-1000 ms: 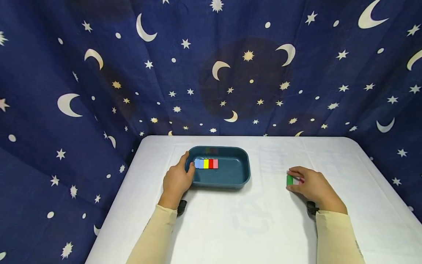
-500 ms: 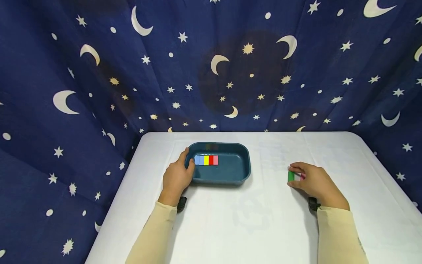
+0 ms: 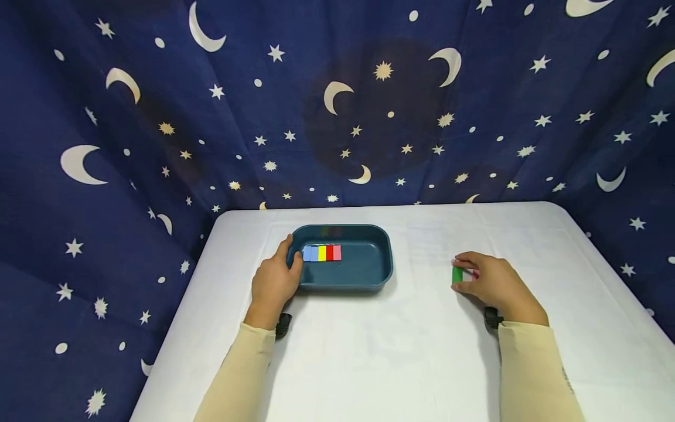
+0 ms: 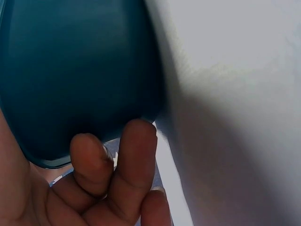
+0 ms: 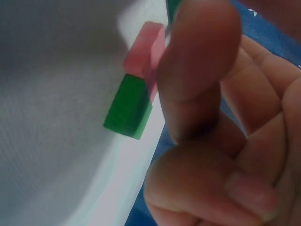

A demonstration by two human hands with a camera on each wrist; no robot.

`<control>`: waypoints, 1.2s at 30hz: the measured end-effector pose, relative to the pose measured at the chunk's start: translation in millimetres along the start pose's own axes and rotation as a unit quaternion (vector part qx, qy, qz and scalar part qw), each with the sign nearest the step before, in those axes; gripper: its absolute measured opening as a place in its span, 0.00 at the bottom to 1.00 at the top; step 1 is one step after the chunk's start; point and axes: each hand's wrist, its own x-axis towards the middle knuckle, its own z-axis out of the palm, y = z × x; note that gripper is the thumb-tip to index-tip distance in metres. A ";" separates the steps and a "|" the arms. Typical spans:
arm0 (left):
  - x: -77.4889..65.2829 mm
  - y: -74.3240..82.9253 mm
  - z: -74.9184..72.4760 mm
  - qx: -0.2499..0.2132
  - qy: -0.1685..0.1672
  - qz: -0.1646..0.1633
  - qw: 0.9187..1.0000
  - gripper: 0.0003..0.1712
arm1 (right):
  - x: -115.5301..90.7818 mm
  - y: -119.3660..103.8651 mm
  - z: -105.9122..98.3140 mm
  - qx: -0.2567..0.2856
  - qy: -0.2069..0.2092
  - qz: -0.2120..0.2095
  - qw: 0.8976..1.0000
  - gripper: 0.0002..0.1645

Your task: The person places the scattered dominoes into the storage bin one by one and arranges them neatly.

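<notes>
Forearms in beige sleeves (image 3: pixel 532 369) reach forward over the white tabletop (image 3: pixel 390 357), elbows out of view and wrists bent slightly inward. The right hand (image 3: pixel 495 284) arches over its work, thumb and fingertips pinching a green block (image 3: pixel 457 275) from opposite ends. Beneath that grip, a pink block (image 5: pixel 145 49) and a second green block (image 5: pixel 127 107) touch each other. The left hand (image 3: pixel 274 284), well apart from the pinch, grips the left end of a dark teal tray (image 3: pixel 364 269), thumb at the rim, other fingers curled outside. Just right of that thumb, inside the tray, a row of blue, yellow, red and pink blocks (image 3: pixel 322 253) lies side by side. Beyond both hands hangs a navy moon-and-star curtain (image 3: pixel 295 117).
</notes>
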 end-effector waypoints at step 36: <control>3.2 -6.6 1.9 -0.005 0.002 0.001 1.000 0.34 | 6.9 -5.0 7.4 -0.020 -0.003 0.002 1.000 0.45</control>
